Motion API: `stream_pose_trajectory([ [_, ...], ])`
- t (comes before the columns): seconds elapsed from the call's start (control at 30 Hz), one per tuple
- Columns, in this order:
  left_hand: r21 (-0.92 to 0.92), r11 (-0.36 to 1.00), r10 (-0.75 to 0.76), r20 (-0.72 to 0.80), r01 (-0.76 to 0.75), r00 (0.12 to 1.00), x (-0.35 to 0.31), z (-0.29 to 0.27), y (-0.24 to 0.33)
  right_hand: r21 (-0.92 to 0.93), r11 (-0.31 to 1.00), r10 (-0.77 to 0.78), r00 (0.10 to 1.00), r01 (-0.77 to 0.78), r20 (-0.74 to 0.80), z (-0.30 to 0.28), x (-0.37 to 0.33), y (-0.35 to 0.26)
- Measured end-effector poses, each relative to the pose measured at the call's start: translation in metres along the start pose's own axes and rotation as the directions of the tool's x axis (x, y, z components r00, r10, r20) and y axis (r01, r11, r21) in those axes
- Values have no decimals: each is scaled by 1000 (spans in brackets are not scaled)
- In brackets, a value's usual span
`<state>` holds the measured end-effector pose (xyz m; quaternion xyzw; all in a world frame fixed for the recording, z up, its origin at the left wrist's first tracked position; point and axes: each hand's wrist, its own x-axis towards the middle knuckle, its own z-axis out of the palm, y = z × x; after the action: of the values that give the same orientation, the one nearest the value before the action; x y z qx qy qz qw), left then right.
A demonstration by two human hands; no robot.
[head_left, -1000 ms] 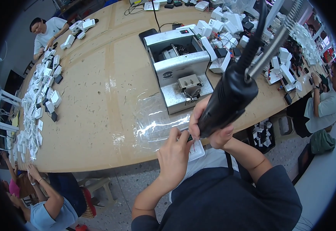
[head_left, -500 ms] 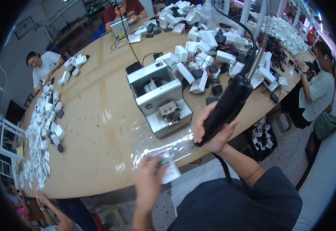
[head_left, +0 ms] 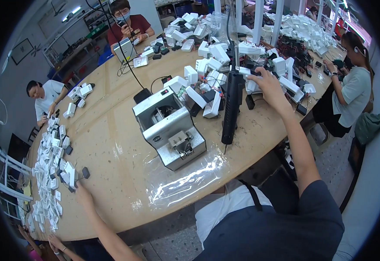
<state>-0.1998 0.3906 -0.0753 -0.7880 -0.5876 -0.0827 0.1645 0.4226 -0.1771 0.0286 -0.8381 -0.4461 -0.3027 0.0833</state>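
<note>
At the left pile, my left hand (head_left: 83, 195) has its fingers closed at the near end of a white plastic casing (head_left: 70, 175). A black plug (head_left: 85, 172) on a short cord lies beside this casing. My right hand (head_left: 271, 87) reaches over the right pile. Its thumb and fingers bend round a dark piece just above a white casing (head_left: 254, 88); what it is I cannot make out. The black electric screwdriver (head_left: 231, 108) hangs upright from its spring, touched by neither hand. Left of it stands a metal machine (head_left: 172, 130) with an open top.
A clear plastic sheet (head_left: 190, 182) covers part of the tabletop (head_left: 107, 174) near me. White casings, wires and black plugs heap up at the back right (head_left: 216, 56). Co-workers sit at the far edge (head_left: 131, 28), left (head_left: 48, 95) and right (head_left: 353, 87).
My right hand has let go of the screwdriver and moved to the right pile. My left hand has gone from the front edge to the left pile; its white part with green is no longer distinguishable.
</note>
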Motion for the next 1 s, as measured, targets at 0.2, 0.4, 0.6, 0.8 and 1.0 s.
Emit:
stream_pose_trajectory([
  [0.2,-449,849,-397,-192,279,898,-6,-60,7,320,945,116,985,-70,-127,-18,8,24],
  [0.4,-539,818,-188,-583,-203,791,-38,-112,83,936,235,533,840,-264,103,-62,15,-13],
  [0.6,-787,214,393,-473,-579,789,-195,-245,244,936,-334,448,854,-113,263,-78,9,-37],
  [0.8,-896,-347,647,-443,-277,621,-268,-277,355,750,-659,394,820,-62,414,-28,-10,-35],
  [1.0,-932,-336,764,-355,-139,538,-304,-259,414,734,-675,537,635,-71,555,-10,-35,-8],
])
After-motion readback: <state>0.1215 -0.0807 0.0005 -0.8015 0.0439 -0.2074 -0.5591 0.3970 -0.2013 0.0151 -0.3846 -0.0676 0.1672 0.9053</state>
